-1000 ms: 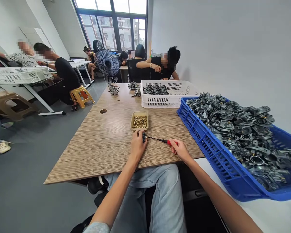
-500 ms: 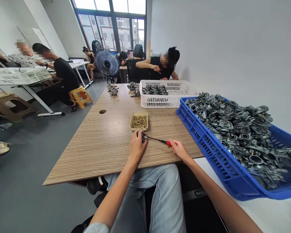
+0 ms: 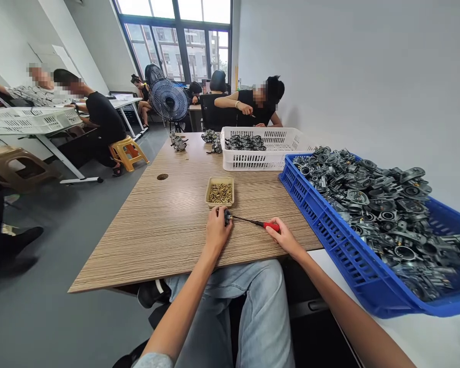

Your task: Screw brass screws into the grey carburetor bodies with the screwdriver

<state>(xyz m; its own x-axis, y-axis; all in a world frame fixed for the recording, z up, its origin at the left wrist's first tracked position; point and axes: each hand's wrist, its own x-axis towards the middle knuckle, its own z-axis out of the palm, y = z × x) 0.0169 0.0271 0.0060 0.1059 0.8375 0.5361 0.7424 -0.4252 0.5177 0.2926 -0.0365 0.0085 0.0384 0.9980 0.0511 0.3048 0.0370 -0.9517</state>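
Observation:
My left hand (image 3: pixel 216 225) is closed around a small dark metal carburetor part (image 3: pixel 227 217) and steadies it at the table, mostly hiding it. In my right hand (image 3: pixel 284 236) is a screwdriver (image 3: pixel 271 226) with a red and black handle. Its long thin shaft points left, and the tip meets the right side of the part, where a speck of brass colour shows. Just beyond my left hand stands a small beige tray (image 3: pixel 207 197) full of brass screw-like pieces.
On the right, a blue basket (image 3: pixel 331 244) is heaped with grey metal carburetor bodies. A white basket (image 3: pixel 249 163) with more parts stands at the far edge of the wooden table (image 3: pixel 138 240), beside several loose carburetors (image 3: pixel 179 143). A co-worker (image 3: pixel 258 105) sits opposite.
The fingers of my right hand have shifted on the screwdriver handle, showing more of the red. My left hand has stayed in place. A passer-by's dark legs have entered at the left edge.

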